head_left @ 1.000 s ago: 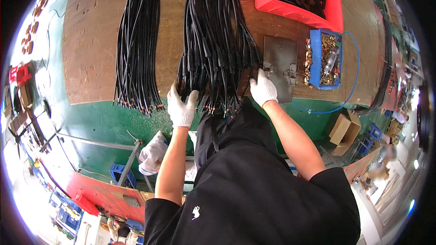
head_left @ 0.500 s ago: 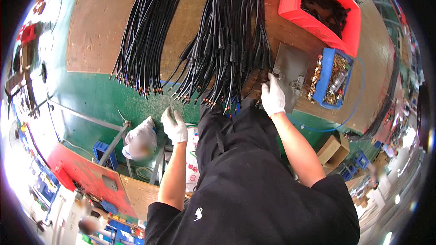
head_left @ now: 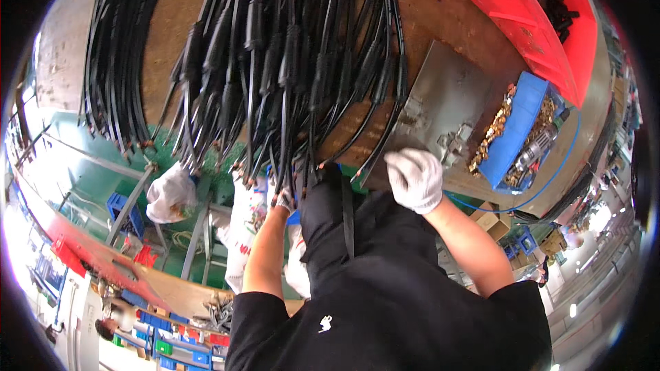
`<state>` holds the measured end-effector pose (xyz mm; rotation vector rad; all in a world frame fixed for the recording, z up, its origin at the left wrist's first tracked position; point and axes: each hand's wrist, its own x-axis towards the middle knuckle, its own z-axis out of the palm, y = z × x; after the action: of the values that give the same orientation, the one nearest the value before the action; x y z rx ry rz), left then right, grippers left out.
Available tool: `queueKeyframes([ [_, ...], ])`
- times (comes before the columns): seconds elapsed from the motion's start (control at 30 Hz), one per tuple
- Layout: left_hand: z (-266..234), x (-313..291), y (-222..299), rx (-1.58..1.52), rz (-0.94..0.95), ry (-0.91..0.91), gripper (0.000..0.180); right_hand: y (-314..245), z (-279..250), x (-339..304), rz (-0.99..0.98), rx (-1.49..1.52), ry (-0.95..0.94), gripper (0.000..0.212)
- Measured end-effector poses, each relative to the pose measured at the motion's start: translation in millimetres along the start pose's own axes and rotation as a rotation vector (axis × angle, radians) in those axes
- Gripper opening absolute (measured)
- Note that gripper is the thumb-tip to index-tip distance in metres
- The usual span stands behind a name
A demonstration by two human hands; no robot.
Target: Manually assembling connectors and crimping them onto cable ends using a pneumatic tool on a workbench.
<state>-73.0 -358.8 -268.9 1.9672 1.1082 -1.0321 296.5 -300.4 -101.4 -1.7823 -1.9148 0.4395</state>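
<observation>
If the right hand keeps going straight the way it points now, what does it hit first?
The right hand, gloved in white, already rests at the near edge of the grey metal plate. Going straight on it would probably slide across that plate toward the small fixture on it, though depth is hard to judge in this view.

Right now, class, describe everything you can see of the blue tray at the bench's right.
The blue tray is a shallow plastic-looking bin with open top, lying tilted in the picture on the brown bench. It holds heaps of small brass-coloured parts and a metal fitting. It sits between the grey metal plate and the red bin. A blue cable curves past it. No hand touches it.
</observation>
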Motion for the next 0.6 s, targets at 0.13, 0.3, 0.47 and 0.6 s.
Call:
queueKeyframes([
  [0.13, 88, -71, -49, -0.227, -0.029, 0.046, 0.052, 3, -5, -2, 0.029, 0.019, -0.085, 0.030],
  [0.3, 101, 7, -126, -0.452, -0.082, 0.081, 0.048, 3, 2, 10, 0.033, 0.179, -0.096, 0.025],
  [0.47, 180, -122, -194, -0.613, -0.055, 0.080, 0.045, 10, -6, -5, 0.072, 0.128, -0.085, 0.034],
  [0.6, 168, -65, -248, -0.751, -0.092, 0.202, 0.043, 4, 3, -3, 0.040, 0.106, -0.056, 0.036],
])
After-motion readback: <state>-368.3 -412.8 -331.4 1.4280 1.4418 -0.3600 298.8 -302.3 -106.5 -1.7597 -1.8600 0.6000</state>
